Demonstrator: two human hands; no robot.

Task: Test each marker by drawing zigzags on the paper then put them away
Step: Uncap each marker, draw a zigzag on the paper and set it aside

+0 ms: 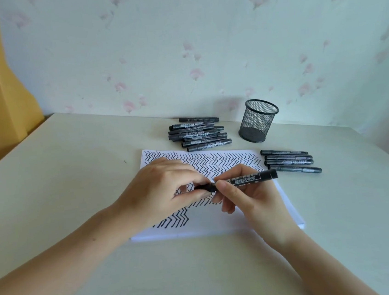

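Holding one marker (245, 179) level above the paper (220, 219), the right hand (249, 197) keeps its grip clamped on the barrel; the left hand (166, 188) pinches the cap end, long axis running between both grips.

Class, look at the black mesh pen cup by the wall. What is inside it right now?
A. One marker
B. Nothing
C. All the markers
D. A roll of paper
B: the mesh pen cup shows only its bare bottom through the wire, while the markers lie in two groups on the table, one behind the paper and one to its right.
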